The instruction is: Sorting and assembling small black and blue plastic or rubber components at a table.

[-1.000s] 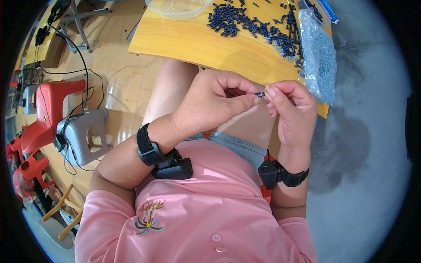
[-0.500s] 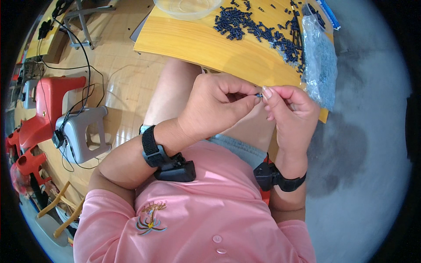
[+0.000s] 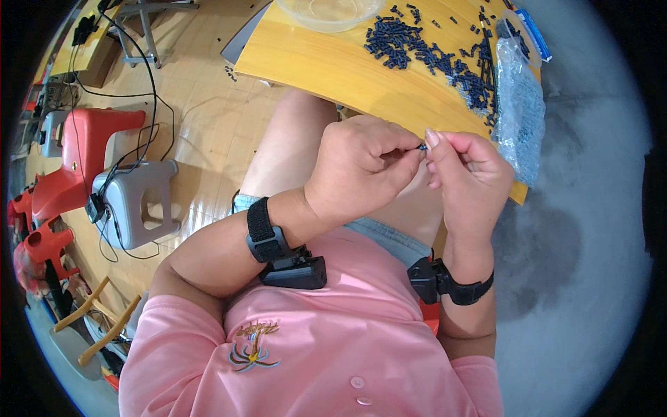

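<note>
Over my lap, just off the table's near edge, my left hand (image 3: 368, 167) and my right hand (image 3: 474, 177) meet fingertip to fingertip. Thumb and forefinger are pinched together on each. Between the two pinches shows a tiny dark blue-black piece (image 3: 422, 146), mostly covered by the fingers, so its exact kind is unclear. On the yellow wooden table (image 3: 313, 62) ahead lies a heap of small black plastic parts (image 3: 390, 43), trailing toward the right edge. A clear plastic bag (image 3: 517, 111) of small pieces lies along that edge, beyond my right hand.
A clear round tub (image 3: 332, 15) stands at the table's far side. Another clear container (image 3: 515, 35) holds black parts by a blue packet (image 3: 535, 36). To the left are a red stool (image 3: 78, 163), a grey stool (image 3: 132, 205) and loose black cables (image 3: 149, 76).
The whole view has shifted slightly, so the table and hands appear farther right. Both hands keep their pinch on the tiny piece, of which a little less now shows.
</note>
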The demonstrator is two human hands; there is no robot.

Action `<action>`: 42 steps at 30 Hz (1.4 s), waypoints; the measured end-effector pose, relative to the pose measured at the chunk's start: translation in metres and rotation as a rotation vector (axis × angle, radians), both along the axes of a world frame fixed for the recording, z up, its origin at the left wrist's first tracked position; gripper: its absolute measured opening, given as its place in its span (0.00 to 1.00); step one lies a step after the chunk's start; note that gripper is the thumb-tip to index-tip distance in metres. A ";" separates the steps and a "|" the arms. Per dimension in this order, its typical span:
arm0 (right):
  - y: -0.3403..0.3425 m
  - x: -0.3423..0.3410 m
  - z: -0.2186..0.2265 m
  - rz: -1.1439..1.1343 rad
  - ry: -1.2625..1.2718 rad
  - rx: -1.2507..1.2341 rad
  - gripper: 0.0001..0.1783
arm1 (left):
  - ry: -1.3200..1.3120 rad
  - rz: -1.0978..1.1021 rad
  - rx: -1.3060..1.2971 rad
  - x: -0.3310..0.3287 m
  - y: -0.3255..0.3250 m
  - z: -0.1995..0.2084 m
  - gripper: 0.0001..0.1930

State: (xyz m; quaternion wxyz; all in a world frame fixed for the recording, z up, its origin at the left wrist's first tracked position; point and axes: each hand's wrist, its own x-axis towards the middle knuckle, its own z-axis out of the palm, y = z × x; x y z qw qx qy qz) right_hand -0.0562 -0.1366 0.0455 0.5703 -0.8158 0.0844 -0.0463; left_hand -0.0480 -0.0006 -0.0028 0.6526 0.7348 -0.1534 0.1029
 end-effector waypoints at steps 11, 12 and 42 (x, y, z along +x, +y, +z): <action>-0.005 0.000 -0.007 0.136 -0.200 -0.033 0.06 | 0.449 -0.160 -0.197 0.004 0.010 0.005 0.06; -0.006 0.000 -0.006 0.160 -0.178 -0.047 0.06 | 0.448 -0.164 -0.200 0.004 0.010 0.004 0.06; -0.023 0.000 0.003 0.260 0.065 0.145 0.08 | 0.465 -0.317 -0.204 0.005 0.014 -0.003 0.08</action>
